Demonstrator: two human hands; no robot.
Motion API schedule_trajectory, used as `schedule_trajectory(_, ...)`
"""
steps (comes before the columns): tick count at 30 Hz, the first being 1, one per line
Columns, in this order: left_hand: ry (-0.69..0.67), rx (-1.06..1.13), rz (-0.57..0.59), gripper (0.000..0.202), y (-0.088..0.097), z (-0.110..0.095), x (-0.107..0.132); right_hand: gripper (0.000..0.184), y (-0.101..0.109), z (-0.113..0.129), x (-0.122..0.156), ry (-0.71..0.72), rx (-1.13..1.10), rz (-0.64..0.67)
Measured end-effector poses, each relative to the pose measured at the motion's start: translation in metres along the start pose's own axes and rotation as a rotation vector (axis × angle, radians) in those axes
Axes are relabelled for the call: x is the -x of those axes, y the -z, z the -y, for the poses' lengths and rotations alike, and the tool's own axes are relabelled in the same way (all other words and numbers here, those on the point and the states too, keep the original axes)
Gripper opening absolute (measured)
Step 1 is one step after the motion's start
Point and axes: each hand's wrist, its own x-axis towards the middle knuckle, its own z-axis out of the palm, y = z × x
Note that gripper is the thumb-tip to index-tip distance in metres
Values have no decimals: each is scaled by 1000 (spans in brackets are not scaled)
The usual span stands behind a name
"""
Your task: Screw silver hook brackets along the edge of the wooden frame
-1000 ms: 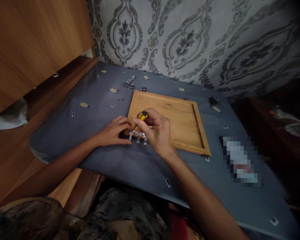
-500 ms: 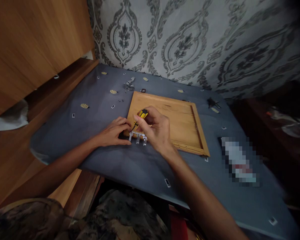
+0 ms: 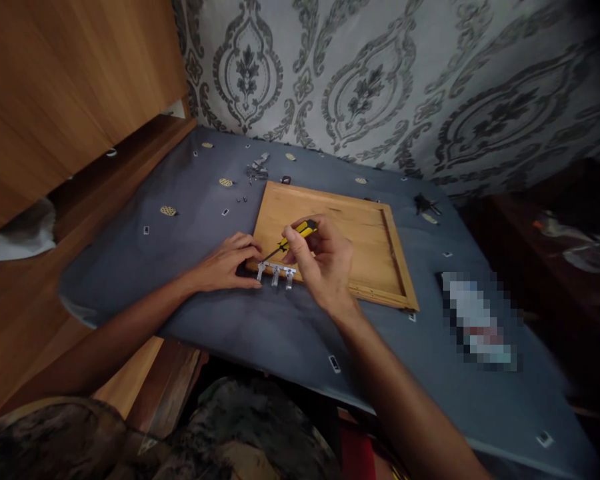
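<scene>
A shallow wooden panel (image 3: 350, 233) with a raised rim lies on a grey cloth-covered table (image 3: 260, 333). A silver metal bracket (image 3: 276, 272) with hooks sits at the panel's near left corner. My right hand (image 3: 325, 263) is closed round a yellow and black screwdriver (image 3: 293, 238), whose thin shaft slants down left toward the bracket. My left hand (image 3: 227, 263) rests on the cloth beside the corner, fingers curled against the bracket's left end.
Small metal parts (image 3: 257, 167), screws and oval yellow discs (image 3: 169, 211) are scattered on the cloth at the back left. A dark object (image 3: 427, 203) lies at the back right. A blurred-out item (image 3: 480, 320) lies right of the panel. Patterned wall behind, wooden cabinet (image 3: 55, 87) at left.
My right hand has shifted right and tilted the screwdriver, so its handle now points up right and more of the shaft shows. My left hand has stayed put.
</scene>
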Motion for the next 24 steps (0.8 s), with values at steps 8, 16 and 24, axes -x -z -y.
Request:
schedule_trajectory(8,-2,15,6,42,0,0,0,34,-3,-8,0,-31,23,35)
schedule_trajectory(16,6,3,4,42,0,-1,0,34,-3,-7,-3,-22,8,86)
schedule_trajectory(24,-24,-6,17,49,1,1,1,30,15,-15,-14,-54,-160,-187)
